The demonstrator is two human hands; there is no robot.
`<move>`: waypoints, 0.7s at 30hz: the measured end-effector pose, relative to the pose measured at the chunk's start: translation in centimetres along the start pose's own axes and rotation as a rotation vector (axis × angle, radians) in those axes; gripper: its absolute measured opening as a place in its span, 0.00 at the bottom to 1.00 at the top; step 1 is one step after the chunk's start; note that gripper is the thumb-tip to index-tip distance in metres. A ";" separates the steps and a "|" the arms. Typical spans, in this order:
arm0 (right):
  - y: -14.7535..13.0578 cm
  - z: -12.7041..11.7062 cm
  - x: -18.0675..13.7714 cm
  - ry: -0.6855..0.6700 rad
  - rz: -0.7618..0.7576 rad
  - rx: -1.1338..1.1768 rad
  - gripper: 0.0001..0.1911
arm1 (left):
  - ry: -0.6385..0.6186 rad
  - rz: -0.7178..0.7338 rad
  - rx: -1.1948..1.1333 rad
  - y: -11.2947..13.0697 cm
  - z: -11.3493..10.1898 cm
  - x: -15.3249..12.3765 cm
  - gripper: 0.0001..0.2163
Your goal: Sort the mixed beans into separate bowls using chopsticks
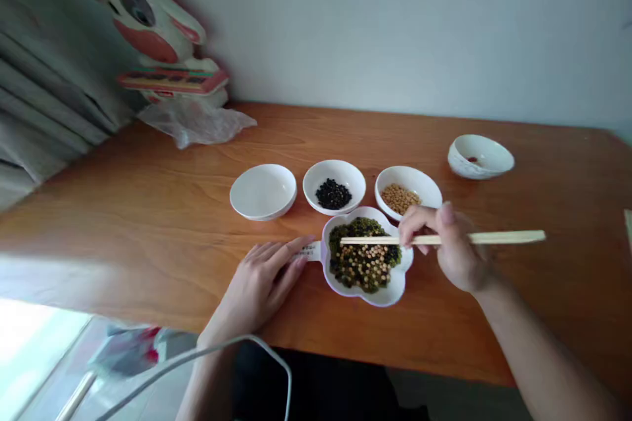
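Note:
My right hand (451, 247) is closed on a pair of wooden chopsticks (503, 237), held level with the tips over a flower-shaped white dish (390, 294) of mixed green, black and yellow beans. My left hand (261, 283) lies flat and open on the table, fingertips by the dish's left edge and a small white label (309, 251). Behind the dish stand three white bowls: one with nothing in it (263, 191), one with black beans (334, 185), one with yellow beans (407, 192).
A fourth white bowl (480, 156) with a small red speck sits far right on the wooden table (148, 210). A cow-shaped figure (153, 26) and crumpled clear plastic (197, 122) stand at the back left. A white cable (197, 355) runs below the table's front edge.

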State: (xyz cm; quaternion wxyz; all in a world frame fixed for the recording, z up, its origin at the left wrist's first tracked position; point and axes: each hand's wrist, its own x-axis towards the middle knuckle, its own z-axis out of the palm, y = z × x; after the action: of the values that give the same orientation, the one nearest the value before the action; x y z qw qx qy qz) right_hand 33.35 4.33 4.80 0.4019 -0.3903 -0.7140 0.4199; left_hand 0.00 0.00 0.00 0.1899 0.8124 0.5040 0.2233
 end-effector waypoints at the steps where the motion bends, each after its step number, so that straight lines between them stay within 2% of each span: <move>1: 0.1 -0.2 -0.1 -0.001 0.016 -0.001 0.37 | -0.003 -0.001 0.001 -0.1 0.0 0.0 0.18; 8: 0.6 0.0 -0.3 -0.051 0.085 0.035 0.41 | -0.001 0.000 -0.007 0.0 -0.1 0.1 0.18; 21: 0.8 1.2 0.1 -0.093 -0.004 0.005 0.38 | 0.009 -0.001 -0.024 0.3 -0.1 0.3 0.17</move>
State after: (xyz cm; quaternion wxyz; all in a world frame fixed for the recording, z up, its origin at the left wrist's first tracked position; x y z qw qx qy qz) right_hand 32.36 4.31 3.73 0.3701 -0.3681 -0.7315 0.4386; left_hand 0.29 0.14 0.33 0.1973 0.8089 0.5025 0.2329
